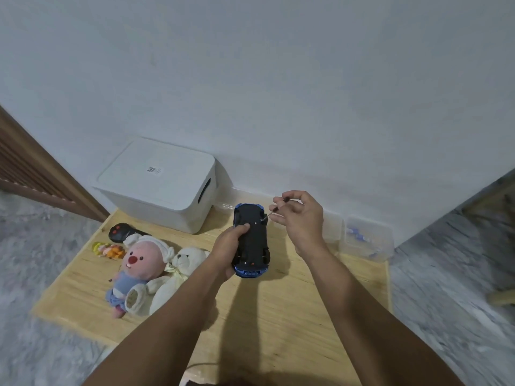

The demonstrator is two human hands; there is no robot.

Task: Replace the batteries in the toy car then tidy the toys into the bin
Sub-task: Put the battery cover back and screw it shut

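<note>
My left hand grips the blue toy car upside down, above the worktop mid-back. Right hand pinches a small screwdriver, tip on the car's underside. White lidded bin sits at back-left corner, plush toys along left edge.

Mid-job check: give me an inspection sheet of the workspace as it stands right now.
Surface: low wooden table against a white wall.
Job's things: blue toy car held underside up; white lidded bin shut, at the back left.
Clutter: pink plush, cream teddy bear, black remote, small yellow-orange toy, clear plastic containers.
Grippers: left hand grips the car; right hand pinches a small screwdriver, tip at the car's underside.
Cables: a thin cord at the table's near edge.
Surroundings: grey marbled floor, wooden slatted panel on the left.
</note>
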